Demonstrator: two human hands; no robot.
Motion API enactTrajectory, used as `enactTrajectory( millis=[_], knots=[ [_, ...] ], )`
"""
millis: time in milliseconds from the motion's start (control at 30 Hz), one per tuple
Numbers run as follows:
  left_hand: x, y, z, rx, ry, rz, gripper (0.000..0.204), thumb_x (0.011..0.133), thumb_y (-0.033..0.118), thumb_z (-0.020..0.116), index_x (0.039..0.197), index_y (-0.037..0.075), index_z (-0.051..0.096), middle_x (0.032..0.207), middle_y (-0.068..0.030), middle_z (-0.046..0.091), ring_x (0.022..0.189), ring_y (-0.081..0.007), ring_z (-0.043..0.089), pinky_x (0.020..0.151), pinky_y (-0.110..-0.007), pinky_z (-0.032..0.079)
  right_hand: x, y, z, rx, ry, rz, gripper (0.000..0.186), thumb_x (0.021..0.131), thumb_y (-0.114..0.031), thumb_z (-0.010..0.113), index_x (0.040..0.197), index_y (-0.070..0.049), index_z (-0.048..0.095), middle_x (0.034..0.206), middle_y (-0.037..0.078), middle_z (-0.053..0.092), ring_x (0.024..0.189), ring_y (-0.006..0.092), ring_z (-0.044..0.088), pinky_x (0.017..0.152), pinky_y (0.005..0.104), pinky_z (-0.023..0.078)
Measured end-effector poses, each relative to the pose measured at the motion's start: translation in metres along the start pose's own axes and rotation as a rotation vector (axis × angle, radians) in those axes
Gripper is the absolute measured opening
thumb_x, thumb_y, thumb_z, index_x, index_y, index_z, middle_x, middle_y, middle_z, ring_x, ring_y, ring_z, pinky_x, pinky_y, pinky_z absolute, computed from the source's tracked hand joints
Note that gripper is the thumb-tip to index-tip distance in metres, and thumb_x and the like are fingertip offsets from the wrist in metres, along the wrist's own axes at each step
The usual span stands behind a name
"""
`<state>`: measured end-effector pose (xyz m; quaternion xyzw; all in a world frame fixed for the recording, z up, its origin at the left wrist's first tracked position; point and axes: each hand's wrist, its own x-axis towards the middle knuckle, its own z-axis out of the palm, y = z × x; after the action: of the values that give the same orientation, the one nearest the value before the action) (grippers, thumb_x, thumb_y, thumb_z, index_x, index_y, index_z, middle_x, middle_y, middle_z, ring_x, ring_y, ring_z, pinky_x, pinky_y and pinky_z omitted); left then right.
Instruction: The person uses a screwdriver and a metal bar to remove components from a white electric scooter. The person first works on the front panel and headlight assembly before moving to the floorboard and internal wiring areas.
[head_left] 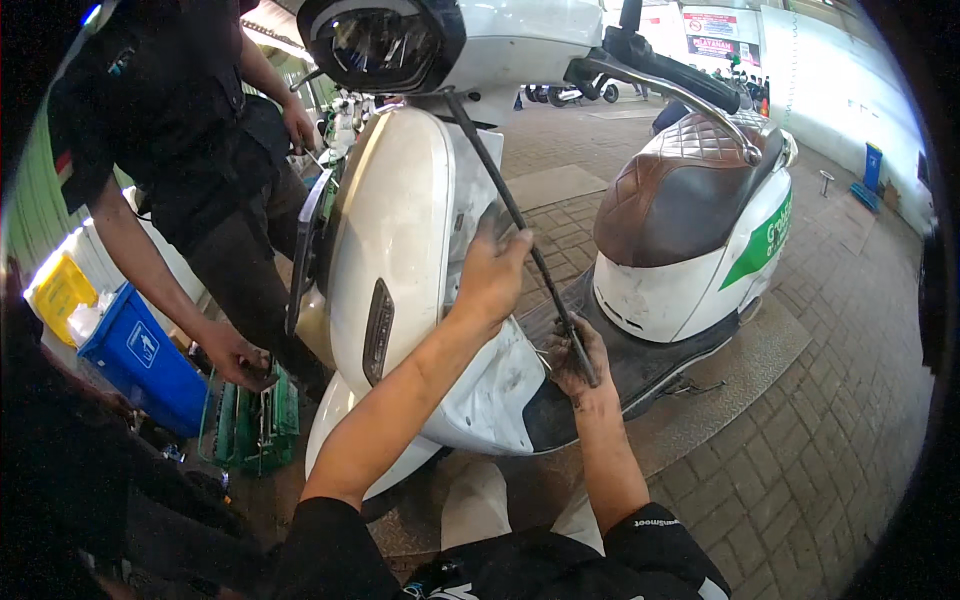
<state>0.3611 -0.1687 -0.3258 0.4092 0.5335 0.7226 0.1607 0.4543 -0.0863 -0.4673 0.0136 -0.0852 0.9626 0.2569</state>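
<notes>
A white electric scooter (395,215) stands before me, its front panel scuffed. A long, thin black strip (500,182) slants from beneath the headlight (378,45) down toward the footboard (560,425). My left hand (495,272) is at the middle of this strip, thumb against it, beside the inner front panel; its fingertips are partly hidden. Lower down, my right hand (578,362) has its smudged fingers closed round the strip near its bottom end. The strip's upper end meets the shadow under the headlight, so whether it is attached there cannot be seen.
Another person's hand (235,355) hangs over a green toolbox (270,425) at left. A blue bin (150,350) stands beyond it. The brown seat (675,195) is to the right, with a handlebar lever (690,95) above. A metal plate (745,385) lies under the scooter.
</notes>
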Motion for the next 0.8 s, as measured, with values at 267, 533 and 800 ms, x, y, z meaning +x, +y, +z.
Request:
enactTrajectory(
  millis=[267, 533, 800],
  knots=[
    [0.002, 0.011, 0.025, -0.085, -0.005, -0.019, 0.024, 0.086, 0.005, 0.05, 0.106, -0.006, 0.05, 0.094, -0.012, 0.059, 0.078, -0.0156, 0.058, 0.068, -0.026, 0.048, -0.014, -0.003, -0.026, 0.045, -0.451, 0.225, 0.03, 0.087, -0.023, 0.044, 0.1, 0.004, 0.049, 0.075, 0.009, 0.054, 0.064, 0.0154, 0.054, 0.059, 0.029, 0.049],
    [0.009, 0.016, 0.025, 0.008, 0.126, 0.052, 0.024, 0.072, 0.004, 0.068, 0.087, -0.01, 0.057, 0.076, -0.0122, 0.061, 0.063, -0.0161, 0.058, 0.055, -0.025, 0.047, -0.044, 0.018, -0.01, -1.861, 0.326, -1.55, 0.054, 0.075, -0.009, 0.06, 0.122, -0.001, 0.036, 0.124, 0.021, 0.036, 0.116, 0.0364, 0.033, 0.095, 0.0434, 0.029],
    [0.012, 0.01, 0.022, 0.045, 0.082, 0.066, 0.025, 0.074, 0.006, 0.067, 0.091, -0.008, 0.055, 0.08, -0.0119, 0.06, 0.066, -0.0166, 0.059, 0.057, -0.025, 0.049, -0.018, 0.011, -0.017, -1.672, 0.114, -1.505, 0.032, 0.085, -0.02, 0.053, 0.109, 0.0, 0.051, 0.108, 0.019, 0.052, 0.097, 0.0345, 0.052, 0.084, 0.0387, 0.042]
  ],
)
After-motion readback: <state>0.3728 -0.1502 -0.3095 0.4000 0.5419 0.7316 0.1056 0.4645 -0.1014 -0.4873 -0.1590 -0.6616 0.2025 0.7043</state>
